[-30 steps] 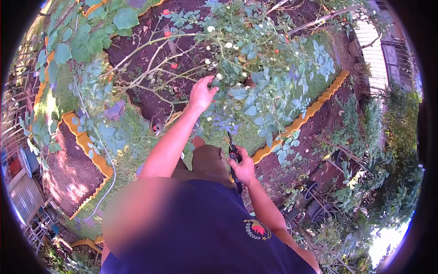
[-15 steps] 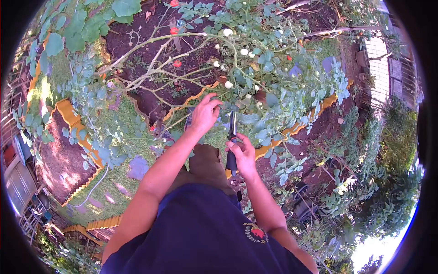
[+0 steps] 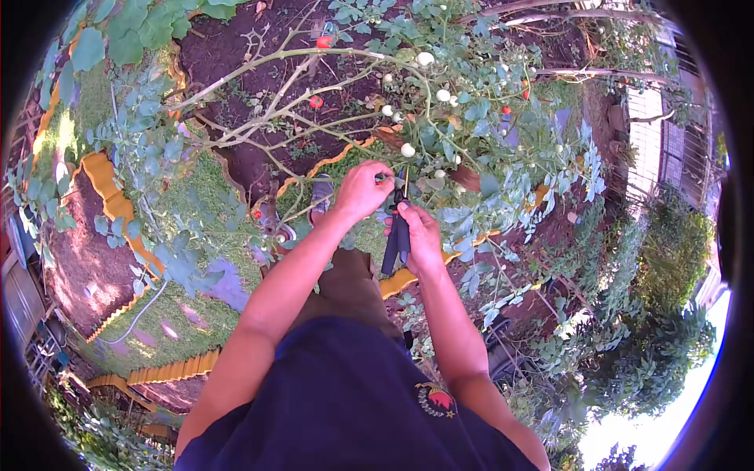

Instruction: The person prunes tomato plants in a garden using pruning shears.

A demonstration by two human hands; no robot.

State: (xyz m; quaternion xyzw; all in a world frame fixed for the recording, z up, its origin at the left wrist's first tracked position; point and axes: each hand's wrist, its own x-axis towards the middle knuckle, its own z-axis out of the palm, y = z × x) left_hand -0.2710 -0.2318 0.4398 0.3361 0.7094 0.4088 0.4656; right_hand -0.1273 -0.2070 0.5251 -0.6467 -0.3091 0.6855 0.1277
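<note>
Garden bed, pruning shears (image 3: 396, 228) between both hands

matt black pruning shears (image 3: 395, 235), crumbly soil (image 3: 236, 63)

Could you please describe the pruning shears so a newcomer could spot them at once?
Find the bush with white buds across the top. Just below, the shears are the dark, long-handled tool in the right hand, the only black, straight thing among green leaves.
</note>
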